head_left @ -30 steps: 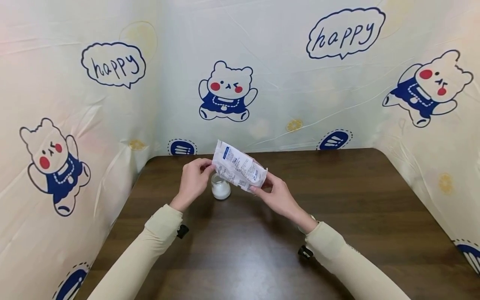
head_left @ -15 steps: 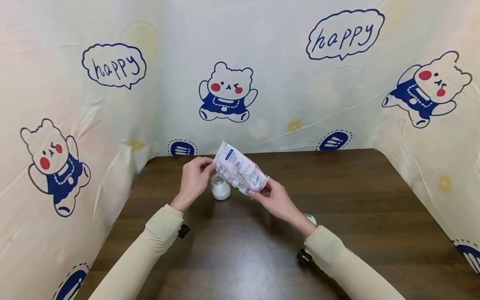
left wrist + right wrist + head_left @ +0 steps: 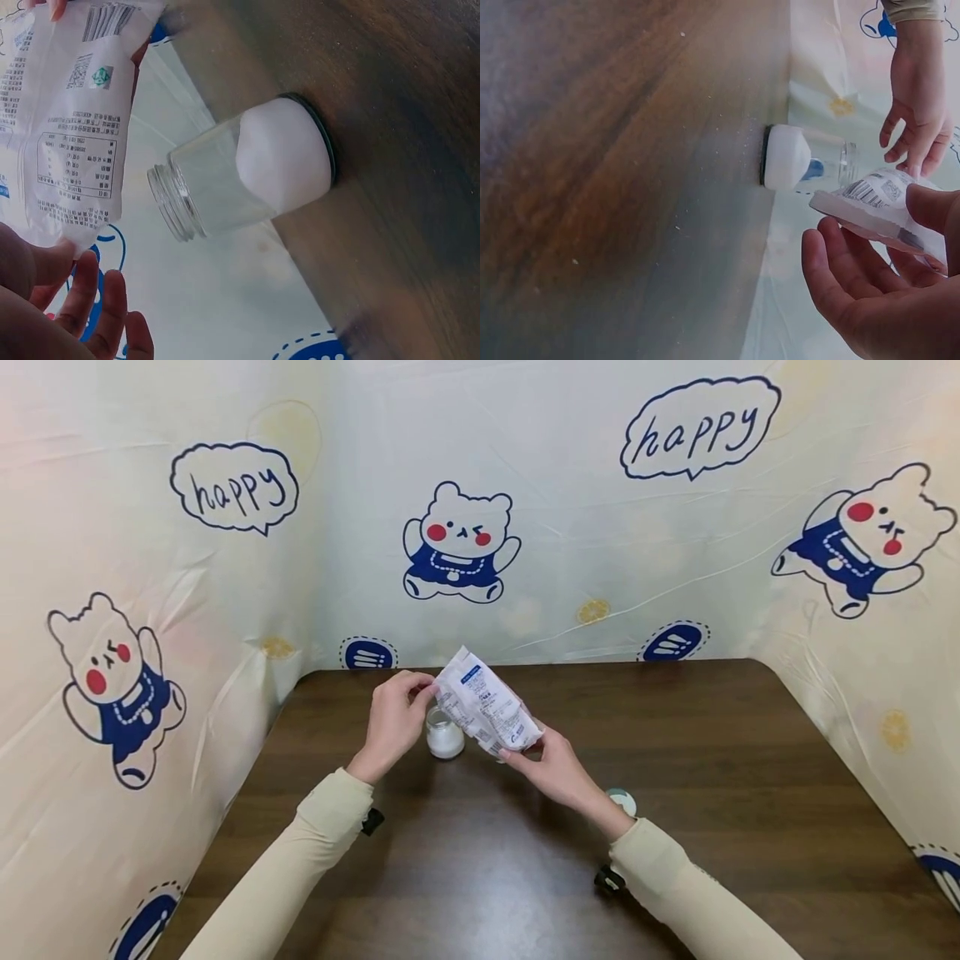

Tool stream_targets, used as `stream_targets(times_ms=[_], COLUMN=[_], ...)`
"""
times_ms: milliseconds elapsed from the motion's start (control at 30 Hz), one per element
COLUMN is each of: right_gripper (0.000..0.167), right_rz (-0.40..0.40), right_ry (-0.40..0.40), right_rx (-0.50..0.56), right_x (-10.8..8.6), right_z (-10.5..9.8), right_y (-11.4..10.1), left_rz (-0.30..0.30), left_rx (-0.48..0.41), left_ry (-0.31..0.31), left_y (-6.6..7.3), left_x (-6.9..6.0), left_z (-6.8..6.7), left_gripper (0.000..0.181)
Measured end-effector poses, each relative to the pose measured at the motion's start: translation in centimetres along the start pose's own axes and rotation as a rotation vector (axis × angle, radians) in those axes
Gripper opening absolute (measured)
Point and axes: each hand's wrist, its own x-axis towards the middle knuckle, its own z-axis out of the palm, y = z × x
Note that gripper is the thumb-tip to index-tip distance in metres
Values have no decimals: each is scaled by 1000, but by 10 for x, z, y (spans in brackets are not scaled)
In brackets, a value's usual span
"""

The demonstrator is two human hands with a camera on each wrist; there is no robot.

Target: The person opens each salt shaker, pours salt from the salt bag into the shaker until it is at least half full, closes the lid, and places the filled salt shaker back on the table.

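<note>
A white printed plastic packet [image 3: 487, 706] hangs tilted above the table between both hands. My left hand [image 3: 396, 714] pinches its left corner with thumb and fingertips, while the other fingers spread loosely in the left wrist view. My right hand [image 3: 558, 768] holds the lower right end, thumb on the near side and fingers beneath. Below and partly behind the packet, a small glass jar [image 3: 255, 161] stands upright and uncovered. White powdery or granular contents [image 3: 285, 154] fill roughly its lower half, heaped to a mound. The packet's contents are hidden.
A round lid-like disc [image 3: 622, 802] lies on the brown wooden table [image 3: 720, 760], partly behind my right wrist. Small white specks [image 3: 682, 34] dot the tabletop in the right wrist view. A printed cloth [image 3: 555, 510] hangs behind the table and along both sides.
Both hands have shifted slightly right, and the packet has turned a little steeper, its right end lower. More of the round disc shows beside my right wrist. The jar stays in place.
</note>
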Motion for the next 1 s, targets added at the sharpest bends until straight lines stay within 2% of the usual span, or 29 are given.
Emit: stream_targets(times_ms=[300, 633, 1000], right_gripper=[54, 56, 61], right_rz=[-14, -31, -10], right_ry=[-13, -19, -24], right_rx=[66, 69, 77], right_x=[-4, -8, -11], right_z=[4, 10, 11], right_y=[5, 11, 16], left_rz=[31, 39, 105], left_rx=[-26, -79, -74], left_ry=[26, 11, 42], left_y=[3, 6, 13], left_x=[-1, -4, -3], left_z=[4, 5, 8], left_gripper=[8, 9, 7])
